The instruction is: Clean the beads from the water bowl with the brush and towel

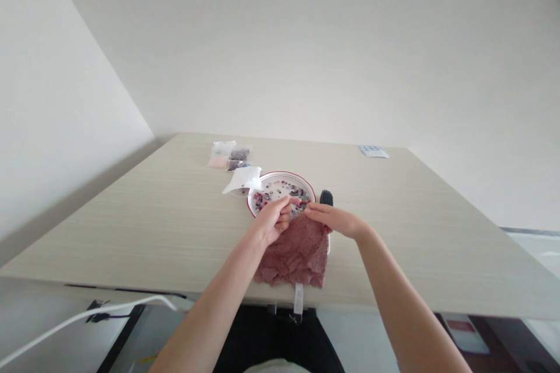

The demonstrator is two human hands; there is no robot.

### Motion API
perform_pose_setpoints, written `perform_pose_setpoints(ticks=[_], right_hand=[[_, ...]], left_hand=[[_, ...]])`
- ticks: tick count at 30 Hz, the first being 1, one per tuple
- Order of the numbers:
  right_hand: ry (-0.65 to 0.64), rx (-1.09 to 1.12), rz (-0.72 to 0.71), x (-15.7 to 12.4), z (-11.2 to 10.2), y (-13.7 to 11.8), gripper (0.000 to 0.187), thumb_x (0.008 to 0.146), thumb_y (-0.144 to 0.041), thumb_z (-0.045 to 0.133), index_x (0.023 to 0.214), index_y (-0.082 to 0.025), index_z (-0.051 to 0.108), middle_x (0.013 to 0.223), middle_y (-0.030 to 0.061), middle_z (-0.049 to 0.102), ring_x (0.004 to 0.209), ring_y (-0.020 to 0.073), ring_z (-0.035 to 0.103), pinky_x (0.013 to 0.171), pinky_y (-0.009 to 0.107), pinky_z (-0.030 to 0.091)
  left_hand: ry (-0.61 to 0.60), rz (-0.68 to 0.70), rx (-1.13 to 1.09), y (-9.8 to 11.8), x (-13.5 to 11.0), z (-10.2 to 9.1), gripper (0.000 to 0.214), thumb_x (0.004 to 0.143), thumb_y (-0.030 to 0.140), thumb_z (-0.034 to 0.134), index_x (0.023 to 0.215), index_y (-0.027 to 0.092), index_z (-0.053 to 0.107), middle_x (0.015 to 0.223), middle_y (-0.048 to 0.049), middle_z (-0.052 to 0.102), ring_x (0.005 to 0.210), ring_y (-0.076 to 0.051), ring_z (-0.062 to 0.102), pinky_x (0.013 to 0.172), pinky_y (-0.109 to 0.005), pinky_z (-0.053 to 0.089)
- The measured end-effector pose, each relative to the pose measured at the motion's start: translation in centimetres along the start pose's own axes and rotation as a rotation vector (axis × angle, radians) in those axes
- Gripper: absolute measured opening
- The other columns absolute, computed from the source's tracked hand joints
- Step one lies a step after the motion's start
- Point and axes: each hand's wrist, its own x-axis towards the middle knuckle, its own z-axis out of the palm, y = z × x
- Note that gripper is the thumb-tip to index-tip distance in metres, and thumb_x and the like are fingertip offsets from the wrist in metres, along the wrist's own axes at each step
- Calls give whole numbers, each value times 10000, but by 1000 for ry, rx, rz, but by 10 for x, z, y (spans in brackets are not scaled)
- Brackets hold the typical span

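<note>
Left hand [273, 221] curled over the near rim of a white, red-edged ceramic plate [280, 177] of small mixed beads [277, 193]; cannot tell whether its grip holds a bead; right hand [335, 220] half open, fingertips just beside it, slightly farther from the plate.

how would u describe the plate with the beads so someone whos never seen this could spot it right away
On the pale wood-grain table, find the fuzzy dusty-pink cloth at the near edge. Just beyond it sits a round white plate with a red rim line, covered in small coloured beads. It is the only plate in view, with a crumpled white bag at its far left rim and the left hand over its near edge.
</note>
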Motion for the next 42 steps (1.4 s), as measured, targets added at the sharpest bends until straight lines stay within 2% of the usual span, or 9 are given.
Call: perform_pose_setpoints(ticks=[3, 7, 10, 17, 21, 27, 35, 39, 42], right_hand=[[-32, 133, -4, -2, -6, 4, 414, 754, -589, 433, 852, -196, 521, 690, -29, 448, 583, 82, 410, 456, 183, 337], [-68, 229, -8, -5, -11, 8, 482, 729, -642, 399, 836, -184, 506, 662, -19, 473, 556, 87, 433, 425, 183, 306], [-22, 212, -17, -4, -12, 13, 469, 745, -628, 380, 820, -182, 506, 679, -14, 492, 568, 86, 443, 432, 179, 296], [197, 105, -55, 3, -13, 30, 382, 773, -548, 396, 700, -181, 476, 548, -52, 460, 484, 70, 354, 458, 200, 265], [208, 104, -67, 4, -15, 41, 419, 797, -544, 342, 688, -170, 497, 557, -33, 496, 508, 88, 402, 500, 225, 296], [259, 189, -112, 11, -16, 48, 432, 833, -496, 233, 723, -176, 501, 688, 2, 547, 613, 108, 473, 582, 234, 348], [440, 299, -131, 33, -39, 41, 430, 805, -530, 140, 703, -214, 413, 664, 14, 524, 646, 140, 511, 582, 236, 366], [483, 340, -168, 36, -57, 29, 389, 808, -510, 171, 696, -219, 403, 643, 13, 513, 624, 140, 508, 578, 233, 370], [494, 355, -200, 34, -61, 19, 338, 813, -488, 218, 696, -222, 391, 642, 1, 495, 614, 129, 495, 602, 225, 380]], left_hand=[[29, 141, 433, -8, 0, 3, 267, 787, 342, 491, 804, 112, 625, 450, 93, 240, 361, -31, 174, 361, -170, 108], [-40, 369, 997, -9, -5, 4, 335, 703, 461, 553, 680, 139, 644, 528, 20, 480, 528, -105, 410, 486, -221, 261], [-63, 365, 1177, -7, -9, 2, 341, 685, 475, 558, 614, 145, 603, 561, 10, 509, 566, -123, 426, 524, -238, 268], [-190, 295, 1260, 3, -14, -6, 381, 701, 497, 508, 528, 160, 466, 507, 46, 371, 516, -99, 350, 502, -239, 227], [-200, 278, 1254, 5, -15, -7, 401, 702, 525, 500, 540, 161, 459, 521, 46, 376, 521, -99, 351, 511, -240, 232], [-183, 291, 1248, 1, -13, -8, 423, 700, 554, 487, 545, 163, 443, 520, 47, 352, 525, -101, 342, 512, -242, 225], [-150, 327, 1275, 1, -14, -7, 440, 700, 575, 478, 544, 164, 444, 521, 46, 347, 538, -105, 353, 520, -245, 213], [-150, 322, 1266, 1, -15, -7, 443, 700, 571, 478, 525, 170, 406, 511, 52, 326, 520, -98, 333, 516, -246, 210], [-159, 331, 1262, 1, -16, -8, 425, 717, 546, 473, 533, 172, 391, 518, 49, 331, 531, -100, 336, 517, -245, 215]])
